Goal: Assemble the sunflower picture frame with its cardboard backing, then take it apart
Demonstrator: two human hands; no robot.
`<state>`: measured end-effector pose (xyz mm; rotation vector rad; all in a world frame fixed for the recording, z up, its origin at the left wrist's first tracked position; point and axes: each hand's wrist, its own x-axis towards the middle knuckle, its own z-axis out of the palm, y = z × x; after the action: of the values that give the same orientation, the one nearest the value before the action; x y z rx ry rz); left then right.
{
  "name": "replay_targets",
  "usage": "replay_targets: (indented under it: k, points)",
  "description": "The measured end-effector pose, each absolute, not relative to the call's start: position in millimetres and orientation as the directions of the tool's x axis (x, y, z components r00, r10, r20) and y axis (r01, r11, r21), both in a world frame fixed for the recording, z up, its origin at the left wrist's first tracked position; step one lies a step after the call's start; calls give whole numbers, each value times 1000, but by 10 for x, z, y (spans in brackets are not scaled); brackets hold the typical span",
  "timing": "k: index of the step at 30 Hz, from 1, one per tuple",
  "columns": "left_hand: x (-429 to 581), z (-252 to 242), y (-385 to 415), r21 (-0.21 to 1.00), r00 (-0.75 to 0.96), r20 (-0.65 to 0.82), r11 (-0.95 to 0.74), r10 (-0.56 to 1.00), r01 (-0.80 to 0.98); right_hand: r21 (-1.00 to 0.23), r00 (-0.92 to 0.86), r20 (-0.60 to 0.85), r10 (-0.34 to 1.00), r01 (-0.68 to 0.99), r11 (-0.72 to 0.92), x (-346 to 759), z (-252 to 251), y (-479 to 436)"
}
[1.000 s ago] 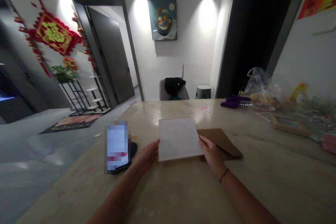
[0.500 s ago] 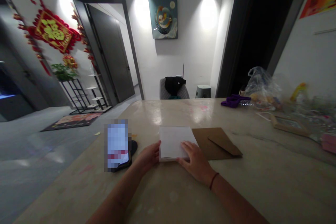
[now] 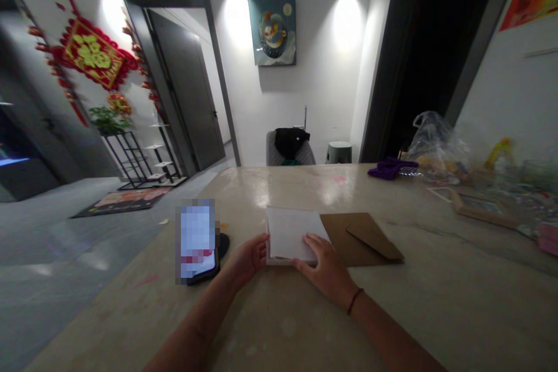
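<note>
A flat white square stack [image 3: 292, 229], perhaps paper or cards, lies on the table in front of me. Its top layer sits slightly askew, with a thin gap along the left and front edges. My left hand [image 3: 250, 256] is beside the left edge, fingers loosely bent and a fingertip touching the side. Across the right part of the stack rests my right hand [image 3: 325, 264], its fingers spread flat on top and the thumb near the front edge. A brown envelope [image 3: 360, 235] with a pointed flap lies against the stack's right side, partly behind my right hand.
A phone [image 3: 197, 241] with a blurred screen stands left of my hands on a dark round base. Toward the right are a purple cloth [image 3: 390, 168], a clear plastic bag [image 3: 438, 145], a wooden frame [image 3: 483, 212] and a pink item [image 3: 548, 238]. A chair [image 3: 272, 151] stands beyond the table.
The stack's top layer has shifted a little, and the gap at its front left edge shows more. Both hands stay nearly in place; the view has moved slightly.
</note>
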<state>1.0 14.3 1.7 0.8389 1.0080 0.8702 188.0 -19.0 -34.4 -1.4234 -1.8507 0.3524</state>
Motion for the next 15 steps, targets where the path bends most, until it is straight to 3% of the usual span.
replay_targets:
  k: [15]
  points:
    - [24,-106,185,903,255,-345,394,903,-173,-725,-28,416,909,593,350,1874,-370,-137]
